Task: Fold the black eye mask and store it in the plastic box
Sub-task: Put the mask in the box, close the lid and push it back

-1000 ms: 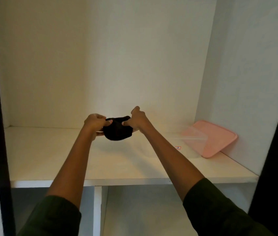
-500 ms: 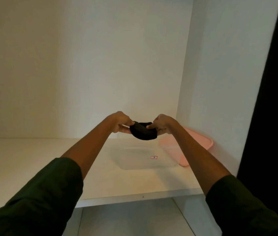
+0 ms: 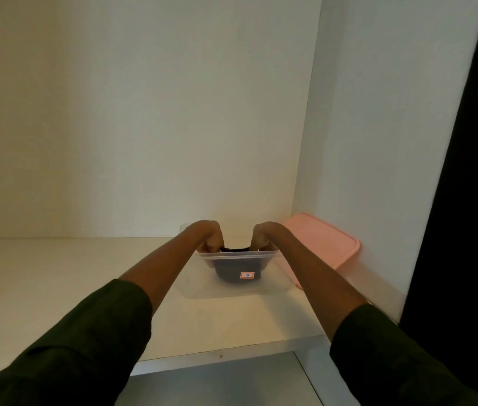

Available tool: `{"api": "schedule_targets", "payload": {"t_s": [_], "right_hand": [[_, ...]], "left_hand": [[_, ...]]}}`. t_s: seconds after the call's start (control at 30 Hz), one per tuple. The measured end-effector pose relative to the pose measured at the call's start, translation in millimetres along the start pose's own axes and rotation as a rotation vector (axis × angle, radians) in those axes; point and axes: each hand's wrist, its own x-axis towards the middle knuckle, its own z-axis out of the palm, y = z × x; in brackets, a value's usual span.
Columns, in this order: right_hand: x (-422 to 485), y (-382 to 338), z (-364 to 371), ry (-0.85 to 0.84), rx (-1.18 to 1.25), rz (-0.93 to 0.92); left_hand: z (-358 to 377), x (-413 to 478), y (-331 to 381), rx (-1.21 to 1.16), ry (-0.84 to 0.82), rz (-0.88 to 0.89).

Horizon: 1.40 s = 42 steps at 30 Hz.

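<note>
The folded black eye mask (image 3: 229, 271) sits low inside the clear plastic box (image 3: 275, 284), seen dark through its front wall behind a small red-framed label. My left hand (image 3: 207, 237) pinches the mask's left end at the box rim. My right hand (image 3: 264, 237) pinches its right end. Both hands reach down into the box, with their fingertips hidden behind the rim.
A pink lid (image 3: 325, 244) leans against the right side wall just behind and right of the box. The box stands on a white shelf (image 3: 56, 288) inside a white cabinet; the shelf's front edge runs below my forearms, and a dark frame borders the right.
Both hands have carried the mask from above the shelf down into the clear box. The view has swung right and closer to the box.
</note>
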Motion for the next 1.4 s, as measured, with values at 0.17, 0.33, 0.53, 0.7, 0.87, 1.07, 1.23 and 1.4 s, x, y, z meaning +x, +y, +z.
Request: {"api": "schedule_targets", "payload": {"t_s": [0.17, 0.33, 0.53, 0.7, 0.87, 1.07, 1.23, 1.4], "right_hand": [[1.3, -0.9, 3.3, 0.08, -0.068, -0.058], [-10.3, 5.3, -12.5, 0.297, 0.074, -0.146], [-30.4, 33.8, -25.7, 0.852, 0.346, -0.224], [-62.3, 70.7, -28.6, 1.189, 0.342, -0.144], [-78.3, 110.3, -15.5, 1.221, 0.316, 0.03], [-85.2, 132.1, 9.0, 1.041, 0.396, 0.191], [-73.7, 134.8, 13.3, 0.994, 0.582, 0.209], [-70.3, 117.7, 25.9, 1.047, 0.661, 0.198]], "left_hand": [[4.8, 1.6, -6.1, 0.171, 0.037, 0.014], [-0.2, -2.5, -4.4, 0.088, 0.044, 0.01], [-9.3, -13.6, -7.3, -0.055, 0.424, 0.235], [-19.7, -24.9, -24.8, -0.262, 0.722, 0.282], [-11.4, -26.9, -44.6, -0.486, 0.886, 0.207], [8.3, -21.4, -65.3, -0.802, 0.835, 0.16], [23.9, -28.2, -72.0, -1.025, 0.69, 0.232], [27.4, -25.6, -77.5, -1.076, 0.612, 0.297]]}}
